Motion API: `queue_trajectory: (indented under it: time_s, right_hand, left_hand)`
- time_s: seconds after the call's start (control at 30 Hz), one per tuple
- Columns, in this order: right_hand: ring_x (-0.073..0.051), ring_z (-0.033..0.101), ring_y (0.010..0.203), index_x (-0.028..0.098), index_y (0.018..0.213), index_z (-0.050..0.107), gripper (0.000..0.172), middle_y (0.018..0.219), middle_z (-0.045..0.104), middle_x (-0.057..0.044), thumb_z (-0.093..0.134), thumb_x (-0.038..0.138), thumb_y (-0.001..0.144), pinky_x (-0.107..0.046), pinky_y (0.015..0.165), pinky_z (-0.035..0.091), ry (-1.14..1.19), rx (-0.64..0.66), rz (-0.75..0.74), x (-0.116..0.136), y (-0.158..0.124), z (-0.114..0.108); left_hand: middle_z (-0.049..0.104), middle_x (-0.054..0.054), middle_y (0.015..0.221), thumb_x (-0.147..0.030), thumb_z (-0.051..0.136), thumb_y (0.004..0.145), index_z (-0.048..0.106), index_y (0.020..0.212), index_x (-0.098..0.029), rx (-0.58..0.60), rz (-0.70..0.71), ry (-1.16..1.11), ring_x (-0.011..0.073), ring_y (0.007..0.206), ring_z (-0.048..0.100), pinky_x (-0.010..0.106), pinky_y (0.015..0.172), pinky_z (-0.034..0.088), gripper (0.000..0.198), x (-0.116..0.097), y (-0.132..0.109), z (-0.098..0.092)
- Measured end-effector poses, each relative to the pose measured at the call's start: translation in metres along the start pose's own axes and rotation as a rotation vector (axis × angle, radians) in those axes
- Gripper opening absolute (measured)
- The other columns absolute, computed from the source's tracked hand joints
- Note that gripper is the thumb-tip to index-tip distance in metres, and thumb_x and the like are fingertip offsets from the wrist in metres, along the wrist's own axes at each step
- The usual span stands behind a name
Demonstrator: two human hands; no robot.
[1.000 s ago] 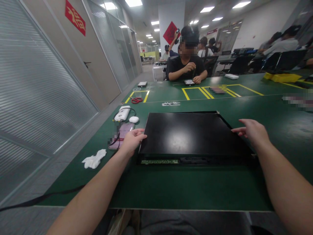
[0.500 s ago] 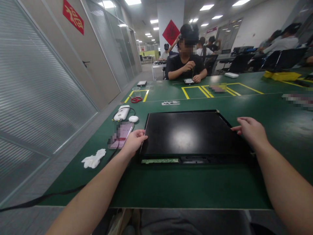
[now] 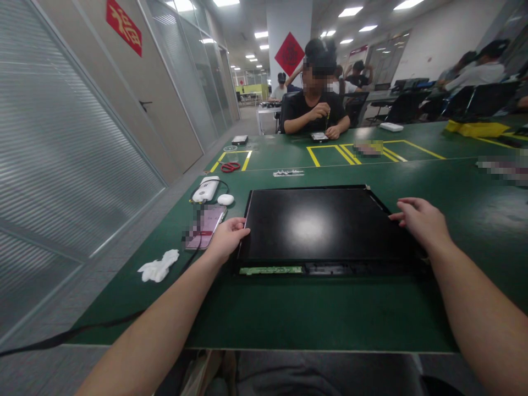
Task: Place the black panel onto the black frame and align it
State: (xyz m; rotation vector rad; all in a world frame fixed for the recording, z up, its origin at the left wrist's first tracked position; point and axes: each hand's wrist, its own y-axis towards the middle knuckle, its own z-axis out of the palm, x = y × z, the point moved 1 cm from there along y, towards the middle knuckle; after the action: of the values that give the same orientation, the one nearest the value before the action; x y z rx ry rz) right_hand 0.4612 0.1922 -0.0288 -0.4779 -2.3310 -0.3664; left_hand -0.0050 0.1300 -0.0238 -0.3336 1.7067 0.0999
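Observation:
A black LCD panel (image 3: pixel 305 225) lies face up in a black frame (image 3: pixel 350 268) on the green table. A narrow green circuit board (image 3: pixel 271 270) shows along the frame's near side. My left hand (image 3: pixel 226 239) pinches the panel's left edge, thumb on top and the other fingertips partly hidden behind the edge. At the opposite side, my right hand (image 3: pixel 423 223) has its fingers drawn together on the panel's right edge. The frame's right side is dark and partly covered by my right wrist.
Left of the panel are a phone (image 3: pixel 206 226), a white power bank (image 3: pixel 206 188) with a cable, a white oval case (image 3: pixel 225 199) and crumpled tissue (image 3: pixel 159 266). Red-handled scissors (image 3: pixel 230 166) and small white strips (image 3: pixel 287 173) lie beyond. A person (image 3: pixel 317 107) works across the table (image 3: pixel 330 313).
The right hand has shifted very slightly left at the panel's edge. The left hand and the panel stay almost the same.

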Motion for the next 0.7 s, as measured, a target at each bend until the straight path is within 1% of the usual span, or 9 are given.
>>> queue_trajectory:
  time_s: [0.1,0.17,0.3,0.4,0.6,0.7]
  right_hand:
    - [-0.018,0.065,0.064,0.022,0.115,0.067,0.046,0.078,0.075,-0.005,0.053,0.050,0.080,-0.035,0.075,0.049,0.018,0.028,0.055,0.0011,0.0008,-0.0011]
    - [-0.018,0.065,0.065,0.022,0.113,0.068,0.045,0.078,0.075,-0.005,0.054,0.048,0.080,-0.035,0.076,0.049,0.026,0.037,0.052,0.0024,0.0008,-0.0014]
    - [-0.019,0.066,0.067,0.023,0.117,0.067,0.046,0.079,0.075,-0.005,0.055,0.047,0.080,-0.036,0.077,0.049,0.015,0.026,0.054,0.0047,-0.0013,-0.0012]
    - [-0.019,0.066,0.067,0.023,0.120,0.066,0.048,0.079,0.074,-0.004,0.055,0.046,0.080,-0.035,0.078,0.049,0.015,0.019,0.063,0.0077,-0.0043,-0.0015]
    - [-0.018,0.066,0.066,0.023,0.117,0.067,0.044,0.078,0.074,-0.004,0.055,0.044,0.080,-0.034,0.077,0.049,-0.018,0.023,0.057,0.0081,-0.0040,-0.0023]
    - [-0.018,0.066,0.065,0.022,0.117,0.067,0.047,0.077,0.075,-0.005,0.055,0.045,0.078,-0.033,0.072,0.051,-0.002,0.015,0.032,0.0029,-0.0013,-0.0020]
  left_hand:
    - [0.056,-0.005,0.062,-0.022,0.077,0.050,0.069,0.088,-0.014,0.015,-0.012,-0.009,0.0139,0.062,0.056,0.025,0.061,0.041,0.039,0.0015,0.0006,-0.0004]
    - [0.057,-0.005,0.062,-0.021,0.076,0.050,0.069,0.087,-0.014,0.013,-0.008,-0.010,0.0139,0.062,0.056,0.025,0.061,0.041,0.038,0.0018,0.0006,-0.0003]
    - [0.054,-0.007,0.059,-0.020,0.074,0.050,0.068,0.085,-0.015,-0.007,-0.008,-0.015,0.0121,0.058,0.052,0.024,0.060,0.039,0.036,0.0005,-0.0005,0.0010]
    - [0.054,-0.007,0.059,-0.020,0.074,0.050,0.068,0.086,-0.015,-0.006,-0.026,-0.014,0.0123,0.059,0.053,0.024,0.059,0.039,0.036,-0.0006,-0.0013,0.0017]
    - [0.053,-0.007,0.059,-0.019,0.074,0.050,0.067,0.085,-0.015,0.004,-0.016,-0.028,0.0119,0.059,0.053,0.024,0.060,0.040,0.036,0.0005,0.0003,0.0009]
    - [0.052,-0.008,0.059,-0.020,0.076,0.050,0.067,0.087,-0.014,0.022,-0.018,-0.054,0.0120,0.059,0.053,0.024,0.060,0.040,0.038,0.0019,0.0015,0.0002]
